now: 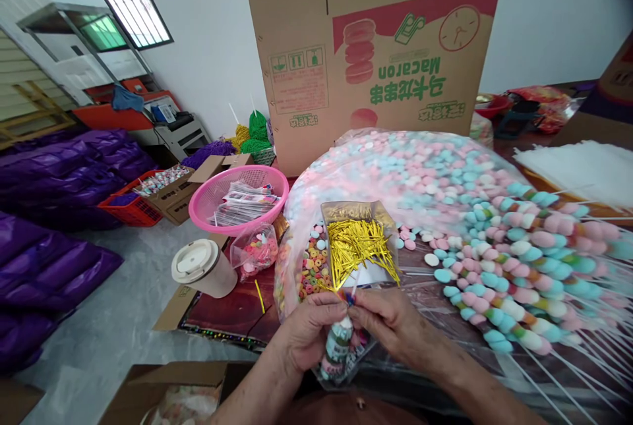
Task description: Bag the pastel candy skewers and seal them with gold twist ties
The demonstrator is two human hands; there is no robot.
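My left hand point(311, 333) and my right hand point(390, 323) meet at the bottom centre, both pinched on the top of a small clear bag holding a candy skewer point(339, 346). The bag hangs down between my wrists. Just beyond my fingers stands an open clear bag of gold twist ties point(359, 244). To the right lie several finished skewers of pink, blue and green candy point(519, 280) with white sticks.
A large clear bag of pink and blue candies point(395, 168) fills the table's middle, in front of a tall Macaron cardboard box point(376, 49). A pink basket point(217, 198), a lidded paper cup point(202, 268) and ring candies point(314, 267) lie left. Purple bags point(49, 240) cover the floor.
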